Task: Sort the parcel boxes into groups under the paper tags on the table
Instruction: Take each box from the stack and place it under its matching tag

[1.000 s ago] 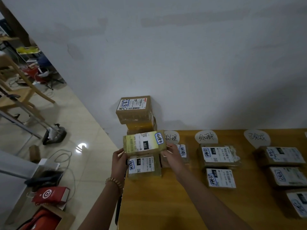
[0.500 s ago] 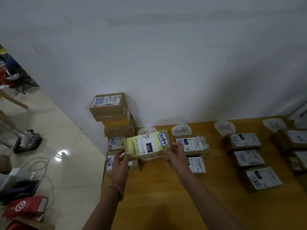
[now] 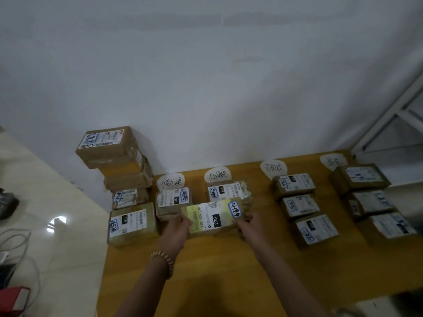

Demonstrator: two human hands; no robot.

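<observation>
I hold a flat parcel box (image 3: 214,219) with a yellow-white label marked 220 between both hands, low over the wooden table (image 3: 219,275). My left hand (image 3: 176,229) grips its left end and my right hand (image 3: 250,226) its right end. It sits in front of the box (image 3: 229,191) under the second paper tag (image 3: 217,174). The first tag (image 3: 170,181) has one box (image 3: 174,199) below it. The third tag (image 3: 273,167) heads a column of three boxes (image 3: 299,204). A fourth tag (image 3: 333,160) heads another column (image 3: 368,202).
A tall stack of unsorted boxes (image 3: 121,161) stands at the table's far left corner against the white wall, with a larger box (image 3: 132,223) in front of it. Cables and a red item (image 3: 13,296) lie on the tiled floor to the left. A white frame (image 3: 393,115) rises at right.
Both hands carried the 220 box rightward and down, from in front of the left stack to the spot before the second tag's box. The camera view swung right.
</observation>
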